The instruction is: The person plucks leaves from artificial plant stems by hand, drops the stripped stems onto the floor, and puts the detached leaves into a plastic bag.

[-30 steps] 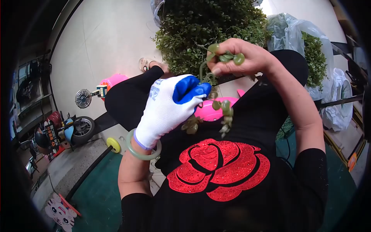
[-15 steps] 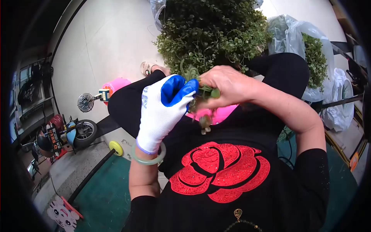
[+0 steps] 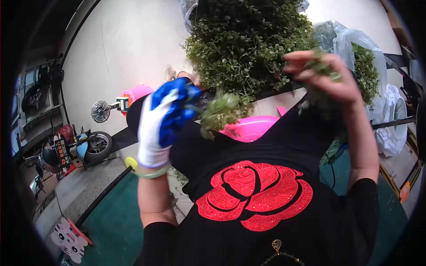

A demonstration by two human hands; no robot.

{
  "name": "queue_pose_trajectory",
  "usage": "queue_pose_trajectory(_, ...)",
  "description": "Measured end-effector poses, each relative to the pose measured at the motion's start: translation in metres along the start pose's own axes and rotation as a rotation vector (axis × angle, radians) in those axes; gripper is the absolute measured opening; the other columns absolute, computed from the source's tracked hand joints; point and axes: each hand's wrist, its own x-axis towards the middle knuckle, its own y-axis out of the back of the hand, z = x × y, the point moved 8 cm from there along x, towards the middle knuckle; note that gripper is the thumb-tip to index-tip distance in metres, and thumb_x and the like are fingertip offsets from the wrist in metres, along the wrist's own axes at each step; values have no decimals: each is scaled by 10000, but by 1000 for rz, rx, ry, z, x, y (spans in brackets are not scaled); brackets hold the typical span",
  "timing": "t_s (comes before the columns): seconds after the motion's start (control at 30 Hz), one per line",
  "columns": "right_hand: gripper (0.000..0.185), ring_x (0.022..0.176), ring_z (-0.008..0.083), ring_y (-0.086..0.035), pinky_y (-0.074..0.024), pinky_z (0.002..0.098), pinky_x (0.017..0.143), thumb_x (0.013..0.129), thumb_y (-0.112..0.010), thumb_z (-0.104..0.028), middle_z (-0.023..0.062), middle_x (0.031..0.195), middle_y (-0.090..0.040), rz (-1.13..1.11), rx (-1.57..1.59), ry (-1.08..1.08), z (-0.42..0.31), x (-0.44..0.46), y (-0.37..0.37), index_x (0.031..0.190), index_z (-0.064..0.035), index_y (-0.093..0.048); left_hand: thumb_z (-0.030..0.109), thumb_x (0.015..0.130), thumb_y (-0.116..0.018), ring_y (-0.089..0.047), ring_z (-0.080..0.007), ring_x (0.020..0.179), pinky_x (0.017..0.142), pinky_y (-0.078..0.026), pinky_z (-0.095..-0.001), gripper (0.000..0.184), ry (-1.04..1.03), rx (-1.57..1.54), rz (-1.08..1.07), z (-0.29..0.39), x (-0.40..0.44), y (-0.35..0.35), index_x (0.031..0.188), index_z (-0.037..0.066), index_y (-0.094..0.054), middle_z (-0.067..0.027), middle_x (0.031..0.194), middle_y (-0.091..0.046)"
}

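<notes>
My left hand (image 3: pixel 157 119), in a white glove with a blue coated palm, is closed on a sprig of green leaves (image 3: pixel 220 111) that sticks out to its right. Up on the right, my bare right hand (image 3: pixel 339 84) has curled fingers around another small leafy sprig (image 3: pixel 321 66); motion blurs both. Between and beyond the hands lies a big heap of green artificial-looking foliage (image 3: pixel 248 48). Below it, between my knees, part of a glossy pink plastic object (image 3: pixel 255 127) shows; its full shape is hidden.
Clear plastic bags (image 3: pixel 348 35) with more greenery (image 3: pixel 364 73) lie on the right. At left are a small fan (image 3: pixel 101 111), a pink object (image 3: pixel 136 93), a yellow disc on a bar (image 3: pixel 131 164) and a parked scooter (image 3: pixel 91 146). A cartoon cat panel (image 3: pixel 69 241) sits lower left.
My hands were together over my lap at the greenery. They have parted: the left went left, the right up and to the right, each with a leafy piece.
</notes>
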Motion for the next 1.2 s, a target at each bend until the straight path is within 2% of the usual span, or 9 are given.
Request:
queue_pose_trajectory(0.13,496,883,145,-644,-517,268,729,808,-637,-37,112,1123,-635,-159,-5,63,-10,25,-83,1284,-46,-495,208,910,-563,-556,-81,607,476,-399,-171,226,161,-204,-97,-35,19,-39,1044,28,-585,-54,901,-648)
queue_pose_trajectory(0.27,253,675,318,-615,-487,402,566,727,-698,-238,97,718,-586,-150,-699,433,-7,33,-113,822,-57,-549,215,918,-551,-536,-70,575,455,-378,-165,204,191,-105,-200,-32,14,-44,1005,35,-594,-45,890,-643)
queue_pose_trajectory(0.43,200,651,235,-640,-482,338,570,753,-700,-237,79,670,-635,-388,-756,334,-15,34,-82,822,-61,-635,172,940,-450,-515,-76,638,592,-438,-179,303,36,-188,-77,-21,14,-12,1187,0,-484,-66,921,-600)
queue_pose_trajectory(0.53,249,666,88,-594,-470,234,605,796,-694,-235,39,715,-643,-193,214,-282,32,28,-63,841,0,-629,135,950,-420,-460,-42,610,562,-413,-157,339,-146,32,-42,8,49,8,1261,6,-457,-9,803,-531)
queue_pose_trajectory(0.73,212,690,97,-602,-477,225,635,800,-687,-201,55,768,-650,-81,459,-151,24,27,-57,862,-7,-626,231,955,-443,-354,-28,490,477,-356,-205,369,-68,-340,-340,-35,59,36,1266,36,-488,46,649,-450)
queue_pose_trajectory(0.83,211,704,102,-620,-488,234,672,806,-662,-171,57,805,-672,-128,-193,-76,31,34,-27,945,-13,-647,421,943,-433,-528,-136,643,614,-466,-311,466,156,-907,-595,-22,40,11,1223,66,-542,-15,723,-519)
queue_pose_trajectory(0.9,255,734,107,-644,-504,260,672,825,-650,-182,98,843,-684,43,-584,-22,28,42,-5,1046,-54,-644,448,946,-423,-408,-90,484,492,-420,-260,484,164,-694,53,-14,27,10,1155,28,-541,13,592,-449)
queue_pose_trajectory(0.93,271,746,113,-650,-510,267,674,834,-649,-186,103,858,-686,166,-655,71,25,44,6,1077,-64,-640,453,949,-411,-424,-102,489,507,-440,-282,509,102,-655,-106,-13,27,7,1178,11,-520,-8,637,-500)
queue_pose_trajectory(1.2,601,854,273,-663,-518,361,750,765,-721,-279,197,1047,-633,-11,-279,597,-35,45,-94,1247,-1,-493,23,863,-581,-566,-69,680,594,-451,-184,221,11,-247,-62,-7,11,-49,1082,-5,-577,-24,890,-614)
